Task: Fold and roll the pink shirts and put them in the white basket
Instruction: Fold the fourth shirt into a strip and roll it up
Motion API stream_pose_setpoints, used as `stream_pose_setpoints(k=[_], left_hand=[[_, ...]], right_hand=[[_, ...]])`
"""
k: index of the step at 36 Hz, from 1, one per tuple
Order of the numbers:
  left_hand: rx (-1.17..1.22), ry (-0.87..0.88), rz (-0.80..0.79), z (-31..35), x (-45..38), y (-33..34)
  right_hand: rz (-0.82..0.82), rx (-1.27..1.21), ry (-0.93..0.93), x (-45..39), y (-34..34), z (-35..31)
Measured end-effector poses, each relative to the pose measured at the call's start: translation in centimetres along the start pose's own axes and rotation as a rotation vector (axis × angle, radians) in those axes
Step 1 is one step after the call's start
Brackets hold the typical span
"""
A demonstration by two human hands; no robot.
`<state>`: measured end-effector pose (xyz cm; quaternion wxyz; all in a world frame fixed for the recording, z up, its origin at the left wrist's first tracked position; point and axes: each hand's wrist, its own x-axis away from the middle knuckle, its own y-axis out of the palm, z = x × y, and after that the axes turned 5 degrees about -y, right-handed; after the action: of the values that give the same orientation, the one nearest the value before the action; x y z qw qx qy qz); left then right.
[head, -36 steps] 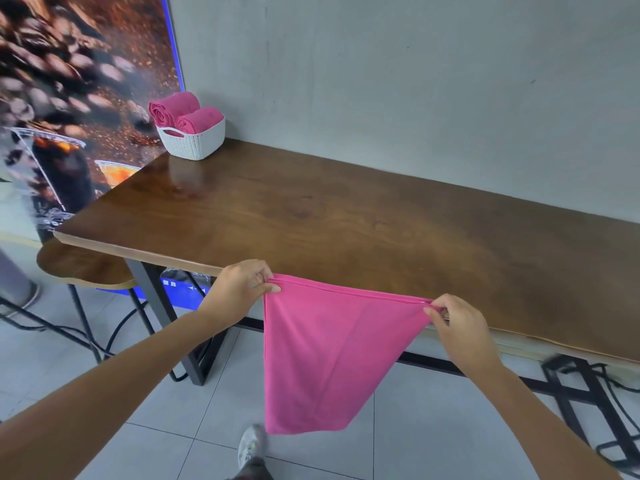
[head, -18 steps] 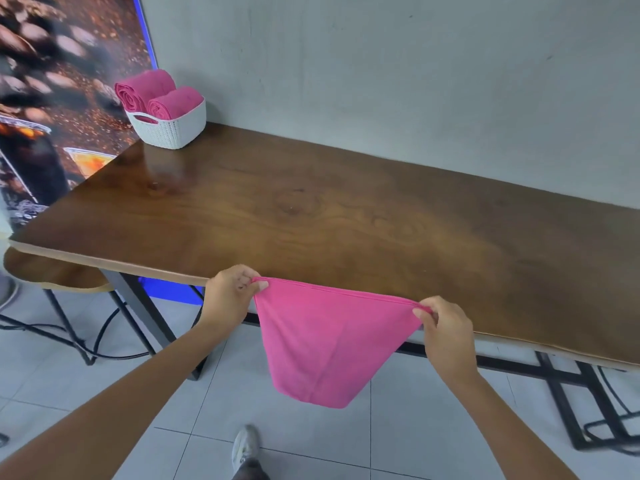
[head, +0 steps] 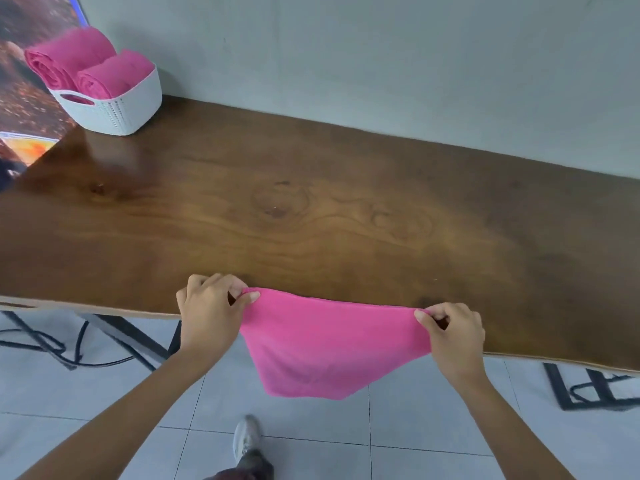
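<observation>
Way over on the left, the white basket (head: 114,109) sits at the far corner of the desk (head: 311,209), right up by the wall, and it's got two rolled pink shirts (head: 86,69) lying side by side in it, both poking up over the rim. Behind it there's a coffee-bean poster (head: 24,109) running down the left edge. Closer to me, my left hand (head: 207,311) is at the near edge of the desk, fingers (head: 247,299) curled and pinching the left top corner of the pink shirt (head: 325,344) between thumb and forefinger. The shirt is stretched between my two hands, top edge just over the front lip of the desk, with the rest hanging down in front toward the floor in a rounded sag, not touching the tiles. My right hand (head: 453,336) has the other top corner pinched the same way, thumb on top. Below, you can see my shoe (head: 246,441) on the grey floor tiles, and black metal desk legs (head: 595,389) off to the right.
</observation>
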<state>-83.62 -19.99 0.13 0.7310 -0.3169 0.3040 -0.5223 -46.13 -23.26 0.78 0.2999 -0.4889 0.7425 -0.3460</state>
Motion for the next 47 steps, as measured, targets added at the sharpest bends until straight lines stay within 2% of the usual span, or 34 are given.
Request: stream_pose_setpoints(k=[9,24,34,47], left_hand=[[-0.037,0.079,-0.006,0.6,-5.9,1.8],[-0.007,0.09,-0.075,4.0,-17.3,5.3],[-0.017,0.016,-0.105,6.1,-23.0,7.4],[-0.072,-0.131,-0.111,10.1,-31.3,10.7]], right_hand=[[-0.059,0.12,-0.002,-5.8,0.6,-1.6],[-0.111,0.25,0.167,-16.5,2.0,-4.8],[-0.158,0.257,0.244,-23.7,3.2,-5.9],[-0.135,0.307,0.224,-33.5,5.0,-5.5]])
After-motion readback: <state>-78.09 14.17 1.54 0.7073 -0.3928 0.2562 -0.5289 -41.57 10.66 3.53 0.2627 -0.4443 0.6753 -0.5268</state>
